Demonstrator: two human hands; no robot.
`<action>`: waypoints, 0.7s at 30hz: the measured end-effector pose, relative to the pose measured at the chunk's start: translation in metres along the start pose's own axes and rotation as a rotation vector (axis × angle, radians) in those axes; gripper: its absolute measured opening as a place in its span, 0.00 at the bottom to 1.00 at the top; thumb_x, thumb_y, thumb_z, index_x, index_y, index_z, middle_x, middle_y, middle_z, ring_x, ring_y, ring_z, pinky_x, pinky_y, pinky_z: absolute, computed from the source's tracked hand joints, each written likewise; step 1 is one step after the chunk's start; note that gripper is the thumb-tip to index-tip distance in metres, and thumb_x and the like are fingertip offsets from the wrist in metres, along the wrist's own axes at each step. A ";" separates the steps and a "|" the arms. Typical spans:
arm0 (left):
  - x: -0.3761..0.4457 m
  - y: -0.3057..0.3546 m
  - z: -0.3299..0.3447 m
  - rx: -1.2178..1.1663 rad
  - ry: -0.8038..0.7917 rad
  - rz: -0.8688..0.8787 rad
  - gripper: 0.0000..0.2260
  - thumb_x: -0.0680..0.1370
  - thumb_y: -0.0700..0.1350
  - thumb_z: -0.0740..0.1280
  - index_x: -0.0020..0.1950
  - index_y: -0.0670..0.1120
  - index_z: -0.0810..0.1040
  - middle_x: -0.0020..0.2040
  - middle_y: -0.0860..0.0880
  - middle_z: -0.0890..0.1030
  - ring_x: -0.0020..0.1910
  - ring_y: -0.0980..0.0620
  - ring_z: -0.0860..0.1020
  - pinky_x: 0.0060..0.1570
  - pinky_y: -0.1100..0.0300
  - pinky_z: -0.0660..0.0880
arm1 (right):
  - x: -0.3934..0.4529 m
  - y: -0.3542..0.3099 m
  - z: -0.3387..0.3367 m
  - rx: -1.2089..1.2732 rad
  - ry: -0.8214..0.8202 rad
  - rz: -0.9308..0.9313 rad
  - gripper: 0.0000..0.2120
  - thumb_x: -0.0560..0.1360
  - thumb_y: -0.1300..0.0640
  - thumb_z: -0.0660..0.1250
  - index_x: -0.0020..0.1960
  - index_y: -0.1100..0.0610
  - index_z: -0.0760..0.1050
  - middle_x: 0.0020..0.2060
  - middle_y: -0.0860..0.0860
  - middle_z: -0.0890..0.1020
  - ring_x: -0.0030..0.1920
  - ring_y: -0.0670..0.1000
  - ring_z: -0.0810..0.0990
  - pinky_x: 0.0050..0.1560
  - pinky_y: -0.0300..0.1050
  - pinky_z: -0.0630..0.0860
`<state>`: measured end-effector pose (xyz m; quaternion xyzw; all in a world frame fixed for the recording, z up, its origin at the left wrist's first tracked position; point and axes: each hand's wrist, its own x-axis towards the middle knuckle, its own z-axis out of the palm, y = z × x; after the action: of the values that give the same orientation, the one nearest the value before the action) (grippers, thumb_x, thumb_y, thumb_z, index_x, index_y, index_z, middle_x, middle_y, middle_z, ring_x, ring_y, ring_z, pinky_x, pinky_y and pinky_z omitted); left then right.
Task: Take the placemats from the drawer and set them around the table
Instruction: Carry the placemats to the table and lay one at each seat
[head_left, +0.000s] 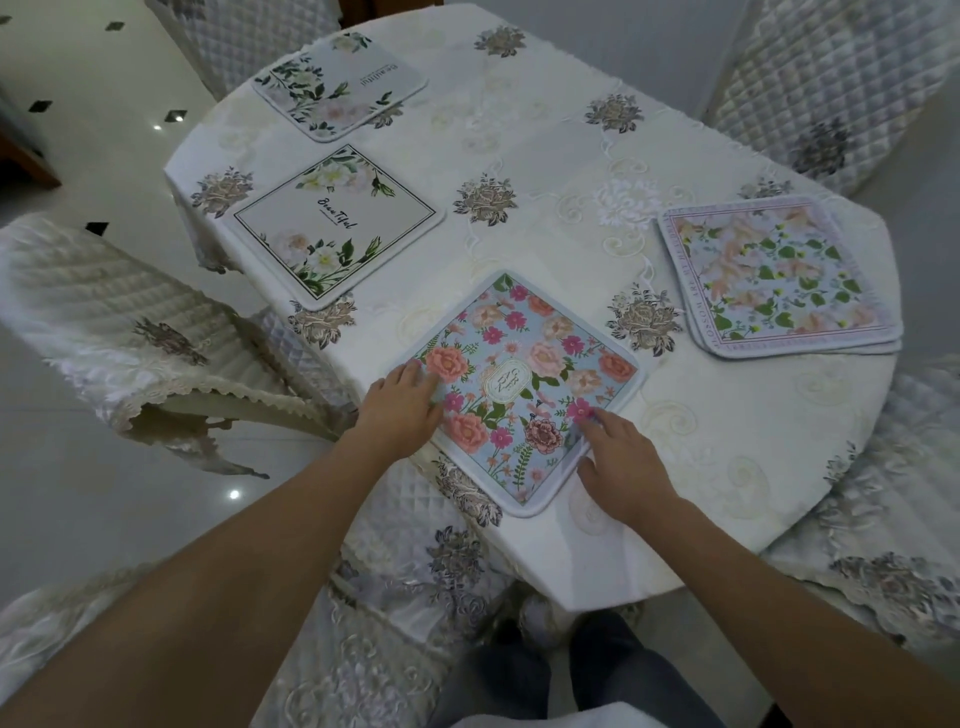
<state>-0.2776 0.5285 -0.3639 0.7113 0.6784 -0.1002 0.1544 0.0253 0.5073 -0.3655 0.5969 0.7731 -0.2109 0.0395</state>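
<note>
Your left hand (402, 402) lies flat, fingers spread, on the left corner of the blue square placemat printed with pink and peach flowers (519, 389), which sits at the near edge of the oval table under its cream embroidered cloth (545, 156). Your right hand (621, 462) rests open on the mat's near right edge, gripping nothing. The mat looks thin, light and limp; lift it by an edge or corner. At the right edge lies a stack of pale leaf-printed placemats (774, 275). No container shows.
</note>
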 end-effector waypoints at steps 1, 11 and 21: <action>0.006 0.002 -0.002 -0.002 -0.008 0.000 0.25 0.83 0.56 0.51 0.78 0.48 0.58 0.79 0.41 0.57 0.77 0.42 0.57 0.72 0.44 0.58 | 0.004 0.002 -0.003 0.000 -0.007 0.011 0.27 0.79 0.54 0.59 0.77 0.55 0.59 0.76 0.55 0.60 0.75 0.56 0.59 0.72 0.52 0.60; 0.060 0.021 -0.017 -0.028 0.028 0.064 0.22 0.83 0.53 0.53 0.75 0.47 0.63 0.77 0.41 0.59 0.75 0.40 0.60 0.68 0.43 0.65 | 0.033 0.022 -0.025 0.017 0.026 0.085 0.24 0.78 0.55 0.61 0.73 0.53 0.64 0.75 0.54 0.62 0.73 0.56 0.62 0.70 0.52 0.62; 0.111 0.047 -0.032 -0.030 0.020 0.082 0.24 0.83 0.54 0.53 0.77 0.47 0.59 0.78 0.41 0.57 0.76 0.41 0.57 0.70 0.43 0.63 | 0.061 0.042 -0.031 0.033 0.093 0.027 0.26 0.77 0.53 0.62 0.74 0.55 0.64 0.73 0.52 0.66 0.71 0.54 0.66 0.68 0.50 0.66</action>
<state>-0.2262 0.6420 -0.3691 0.7370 0.6516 -0.0766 0.1623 0.0533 0.5828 -0.3685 0.6170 0.7624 -0.1950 -0.0035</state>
